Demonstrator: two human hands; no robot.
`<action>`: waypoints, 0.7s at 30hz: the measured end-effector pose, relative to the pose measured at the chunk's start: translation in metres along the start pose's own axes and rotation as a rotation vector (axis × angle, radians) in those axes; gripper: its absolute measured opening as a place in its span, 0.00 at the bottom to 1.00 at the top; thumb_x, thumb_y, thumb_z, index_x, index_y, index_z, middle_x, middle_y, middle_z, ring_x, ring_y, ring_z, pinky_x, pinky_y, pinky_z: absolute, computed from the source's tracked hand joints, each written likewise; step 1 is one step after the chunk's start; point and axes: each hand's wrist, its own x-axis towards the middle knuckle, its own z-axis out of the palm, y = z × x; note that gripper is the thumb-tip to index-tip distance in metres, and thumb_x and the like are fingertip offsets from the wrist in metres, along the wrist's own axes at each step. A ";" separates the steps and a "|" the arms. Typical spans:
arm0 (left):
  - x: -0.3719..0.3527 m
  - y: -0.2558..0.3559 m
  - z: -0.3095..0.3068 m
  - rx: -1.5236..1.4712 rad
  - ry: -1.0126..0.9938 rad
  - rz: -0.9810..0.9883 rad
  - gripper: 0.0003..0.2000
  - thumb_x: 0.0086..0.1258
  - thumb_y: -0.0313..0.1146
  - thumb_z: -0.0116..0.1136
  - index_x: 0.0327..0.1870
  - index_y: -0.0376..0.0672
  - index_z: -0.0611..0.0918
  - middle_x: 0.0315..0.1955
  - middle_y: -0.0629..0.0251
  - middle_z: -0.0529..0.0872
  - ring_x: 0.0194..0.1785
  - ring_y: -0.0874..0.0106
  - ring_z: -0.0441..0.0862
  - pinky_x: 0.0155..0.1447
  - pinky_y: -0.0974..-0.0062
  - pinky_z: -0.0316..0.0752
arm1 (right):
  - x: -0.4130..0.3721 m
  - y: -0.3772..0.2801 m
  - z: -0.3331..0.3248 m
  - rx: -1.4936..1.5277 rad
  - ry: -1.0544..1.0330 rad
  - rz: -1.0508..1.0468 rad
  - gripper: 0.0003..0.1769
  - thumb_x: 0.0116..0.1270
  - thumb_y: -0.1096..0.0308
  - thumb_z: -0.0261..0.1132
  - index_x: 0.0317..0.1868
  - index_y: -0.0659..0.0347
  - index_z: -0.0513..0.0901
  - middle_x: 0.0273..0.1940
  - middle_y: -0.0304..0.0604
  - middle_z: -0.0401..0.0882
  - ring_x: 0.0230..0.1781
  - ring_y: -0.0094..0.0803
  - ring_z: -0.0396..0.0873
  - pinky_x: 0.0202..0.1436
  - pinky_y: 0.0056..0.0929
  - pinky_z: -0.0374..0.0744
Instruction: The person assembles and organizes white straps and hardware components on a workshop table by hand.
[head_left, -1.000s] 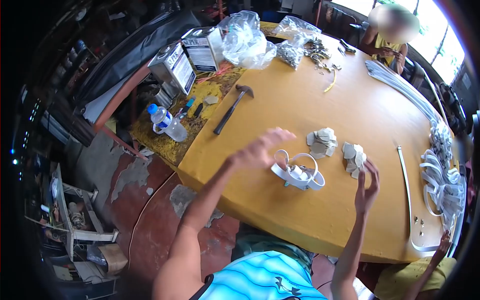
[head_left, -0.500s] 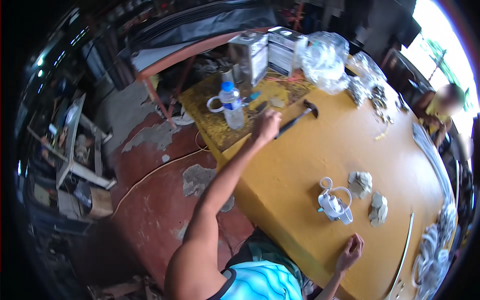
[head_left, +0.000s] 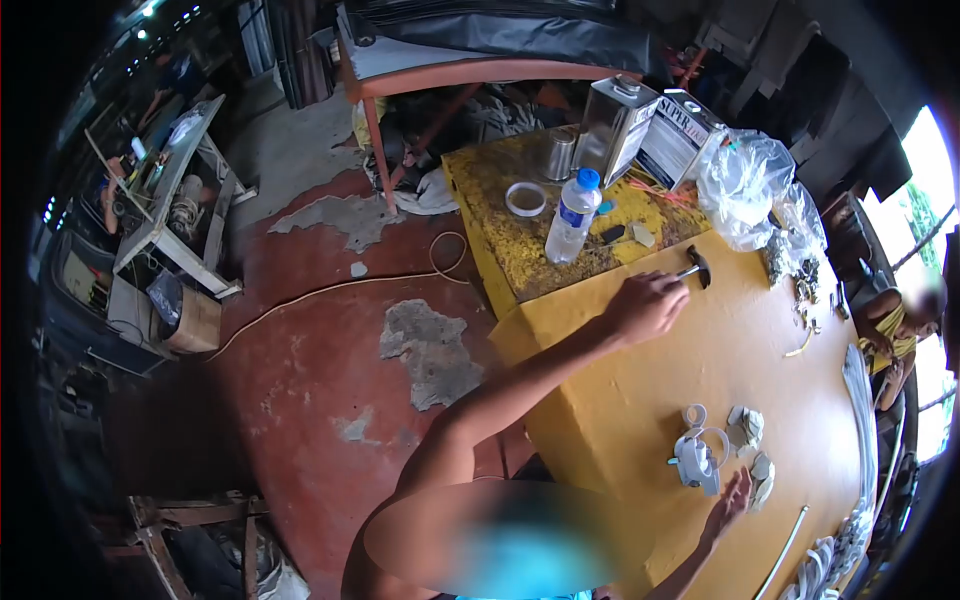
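Compared with half a second before, the left hand covers more of the hammer handle and is closed around it; the hammer head sticks out at 1 o'clock from the fist. At 11 o'clock from this hand stand one tape roll, one water bottle and two metal cans. On the yellow table, one white strap piece lies beside two piles of cut pieces. The right hand is open and flat, at 5 o'clock from the strap piece.
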 end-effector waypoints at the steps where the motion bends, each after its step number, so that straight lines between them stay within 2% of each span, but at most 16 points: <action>1: 0.010 -0.003 0.009 0.058 -0.012 -0.015 0.03 0.66 0.29 0.59 0.35 0.40 0.81 0.31 0.58 0.83 0.34 0.58 0.83 0.39 0.61 0.78 | 0.001 -0.017 0.007 0.038 -0.064 -0.041 0.22 0.75 0.55 0.60 0.59 0.63 0.80 0.43 0.41 0.83 0.39 0.25 0.76 0.46 0.27 0.75; 2: 0.020 -0.009 0.018 0.111 -0.030 -0.032 0.03 0.67 0.28 0.57 0.35 0.39 0.81 0.32 0.57 0.83 0.34 0.58 0.82 0.40 0.60 0.78 | 0.007 -0.015 0.011 0.031 -0.053 -0.040 0.22 0.75 0.55 0.60 0.59 0.63 0.80 0.43 0.41 0.83 0.39 0.25 0.76 0.46 0.27 0.75; 4: 0.045 -0.039 0.035 0.314 -0.181 -0.250 0.05 0.67 0.29 0.55 0.38 0.39 0.81 0.34 0.55 0.83 0.39 0.59 0.83 0.42 0.60 0.78 | 0.019 -0.005 0.020 -0.099 -0.247 -0.016 0.18 0.73 0.59 0.62 0.53 0.65 0.82 0.41 0.43 0.82 0.35 0.27 0.78 0.39 0.28 0.76; 5: 0.055 -0.067 0.047 0.478 -0.285 -0.302 0.08 0.67 0.31 0.55 0.40 0.39 0.83 0.37 0.53 0.84 0.43 0.58 0.82 0.42 0.58 0.78 | 0.013 -0.032 0.024 -0.044 -0.281 0.024 0.17 0.71 0.60 0.63 0.49 0.66 0.83 0.29 0.38 0.78 0.31 0.25 0.76 0.37 0.28 0.75; 8: 0.064 -0.117 0.064 0.992 -0.519 -0.475 0.15 0.69 0.36 0.54 0.49 0.37 0.85 0.50 0.45 0.84 0.57 0.54 0.79 0.44 0.49 0.76 | 0.011 -0.020 0.027 -0.048 -0.359 0.033 0.16 0.69 0.62 0.66 0.49 0.66 0.83 0.25 0.35 0.76 0.30 0.23 0.76 0.36 0.26 0.74; 9: 0.067 -0.122 0.063 1.081 -0.581 -0.547 0.16 0.72 0.36 0.51 0.53 0.39 0.85 0.58 0.46 0.81 0.60 0.51 0.78 0.49 0.43 0.73 | 0.006 -0.029 0.025 -0.050 -0.375 0.090 0.14 0.68 0.65 0.68 0.48 0.66 0.83 0.27 0.34 0.77 0.31 0.22 0.75 0.36 0.24 0.73; 10: 0.070 -0.133 0.063 1.088 -0.566 -0.569 0.16 0.72 0.36 0.51 0.53 0.39 0.85 0.58 0.46 0.81 0.60 0.51 0.78 0.49 0.43 0.73 | 0.007 -0.022 0.024 -0.053 -0.390 0.070 0.14 0.68 0.65 0.68 0.48 0.66 0.83 0.27 0.34 0.77 0.31 0.22 0.75 0.36 0.24 0.73; 12: 0.067 -0.172 0.078 1.101 -0.775 -0.593 0.17 0.71 0.42 0.55 0.53 0.43 0.86 0.55 0.56 0.84 0.62 0.59 0.77 0.55 0.44 0.68 | 0.003 -0.007 0.017 -0.003 -0.392 0.107 0.13 0.69 0.65 0.68 0.47 0.66 0.84 0.29 0.33 0.79 0.31 0.20 0.75 0.35 0.22 0.72; 13: 0.067 -0.190 0.084 1.035 -0.829 -0.667 0.21 0.74 0.44 0.53 0.59 0.40 0.81 0.57 0.56 0.81 0.61 0.60 0.75 0.63 0.51 0.67 | 0.001 -0.004 0.014 -0.013 -0.401 0.099 0.13 0.69 0.65 0.68 0.47 0.66 0.84 0.29 0.33 0.79 0.31 0.20 0.75 0.35 0.22 0.72; 15: 0.058 -0.199 0.087 1.043 -0.773 -0.719 0.19 0.74 0.43 0.53 0.58 0.41 0.82 0.55 0.57 0.82 0.59 0.62 0.76 0.61 0.53 0.68 | -0.009 -0.013 0.009 0.162 -0.325 0.141 0.15 0.69 0.65 0.68 0.50 0.67 0.82 0.33 0.34 0.81 0.32 0.20 0.75 0.36 0.22 0.72; 16: 0.054 -0.204 0.088 1.049 -0.729 -0.747 0.17 0.73 0.41 0.53 0.56 0.43 0.83 0.53 0.58 0.83 0.57 0.63 0.77 0.59 0.55 0.69 | -0.013 -0.019 0.005 0.148 -0.309 0.143 0.15 0.69 0.65 0.68 0.50 0.67 0.82 0.33 0.34 0.81 0.32 0.20 0.75 0.36 0.22 0.72; 18: 0.049 -0.214 0.092 1.048 -0.657 -0.754 0.14 0.73 0.38 0.53 0.53 0.45 0.85 0.50 0.61 0.85 0.54 0.65 0.80 0.55 0.59 0.71 | -0.021 -0.038 -0.001 0.293 -0.223 0.146 0.18 0.70 0.65 0.67 0.56 0.66 0.79 0.40 0.37 0.83 0.39 0.22 0.77 0.42 0.22 0.74; 19: 0.047 -0.219 0.094 1.044 -0.625 -0.743 0.13 0.72 0.37 0.53 0.51 0.47 0.85 0.48 0.62 0.86 0.52 0.67 0.81 0.53 0.61 0.72 | -0.018 -0.028 -0.004 0.310 -0.193 0.075 0.20 0.72 0.65 0.65 0.60 0.65 0.76 0.47 0.39 0.82 0.45 0.25 0.78 0.49 0.26 0.75; 21: 0.047 -0.227 0.096 1.041 -0.573 -0.716 0.11 0.71 0.34 0.53 0.48 0.49 0.87 0.44 0.65 0.88 0.48 0.69 0.83 0.49 0.65 0.74 | -0.020 -0.053 -0.004 0.198 -0.066 0.018 0.17 0.74 0.65 0.63 0.58 0.65 0.78 0.51 0.41 0.82 0.50 0.28 0.78 0.55 0.29 0.74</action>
